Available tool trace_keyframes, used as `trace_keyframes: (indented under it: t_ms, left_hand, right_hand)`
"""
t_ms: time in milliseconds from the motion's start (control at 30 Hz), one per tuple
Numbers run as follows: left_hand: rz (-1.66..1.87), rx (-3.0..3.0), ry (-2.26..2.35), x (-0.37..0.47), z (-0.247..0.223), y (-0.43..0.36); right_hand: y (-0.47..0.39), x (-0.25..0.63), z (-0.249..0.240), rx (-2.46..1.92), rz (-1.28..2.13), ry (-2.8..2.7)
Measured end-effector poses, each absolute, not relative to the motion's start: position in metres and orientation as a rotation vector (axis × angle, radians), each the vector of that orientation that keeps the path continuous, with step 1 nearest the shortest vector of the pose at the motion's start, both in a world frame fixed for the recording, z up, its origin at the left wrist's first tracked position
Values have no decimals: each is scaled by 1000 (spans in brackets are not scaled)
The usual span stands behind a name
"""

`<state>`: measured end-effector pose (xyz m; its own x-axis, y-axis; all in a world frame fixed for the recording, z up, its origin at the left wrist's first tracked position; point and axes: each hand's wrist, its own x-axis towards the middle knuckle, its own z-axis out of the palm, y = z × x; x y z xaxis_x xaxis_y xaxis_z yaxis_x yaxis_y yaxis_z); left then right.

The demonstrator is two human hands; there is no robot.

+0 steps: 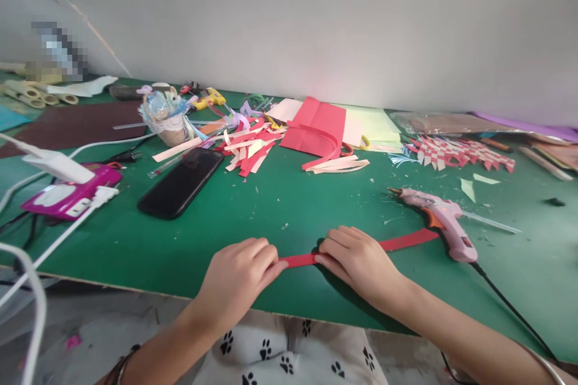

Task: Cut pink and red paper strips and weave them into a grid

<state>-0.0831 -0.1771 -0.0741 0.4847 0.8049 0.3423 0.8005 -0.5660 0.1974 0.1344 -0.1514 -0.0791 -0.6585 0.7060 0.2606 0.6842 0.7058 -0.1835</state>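
Observation:
A narrow red paper strip (301, 260) runs between my two hands just above the near part of the green table. My left hand (246, 274) pinches its left end between thumb and curled fingers. Farther right, my right hand (356, 258) grips the same strip, thumb underneath and fingers bent over it. The strip's free end stretches out past my right hand to the pink hot glue gun (442, 219). That glue gun lies on its side, with a clear glue stick poking from its back and a black cord trailing toward the near edge.
A black phone (180, 183) lies at left, beside a magenta power strip (74, 192) with white cables. Behind are cut paper strips (253, 144), red paper sheets (323, 126), a woven red-and-white piece (456, 152) and a yellow glue gun (210, 98). A grey wall backs the table.

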Motion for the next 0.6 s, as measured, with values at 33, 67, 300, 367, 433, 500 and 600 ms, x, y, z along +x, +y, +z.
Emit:
trace_keyframes:
  t_ms: [33, 67, 300, 367, 433, 500, 600]
  left_hand:
    - [626, 2697, 1466, -83, -74, -177]
    - [616, 2688, 1468, -84, -73, -177]
    - [584, 2616, 1451, -88, -73, -174]
    - [576, 2629, 1463, -88, -73, -175]
    - [566, 2636, 1469, -87, -73, -175]
    - [561, 2631, 1474, -87, -73, -175]
    - [564, 2612, 1469, -88, -73, -174]
  right_hand:
    - [-151, 135, -79, -1093, 78, -2610]
    - [-150, 135, -80, -1100, 64, -2615]
    - [-149, 135, -79, -1132, 63, -2638]
    - [-148, 133, -78, -1149, 58, -2660]
    - [-147, 132, -76, -1160, 52, -2686]
    - [-146, 131, -75, -1159, 46, -2705]
    - [-145, 131, -74, -1158, 49, -2719]
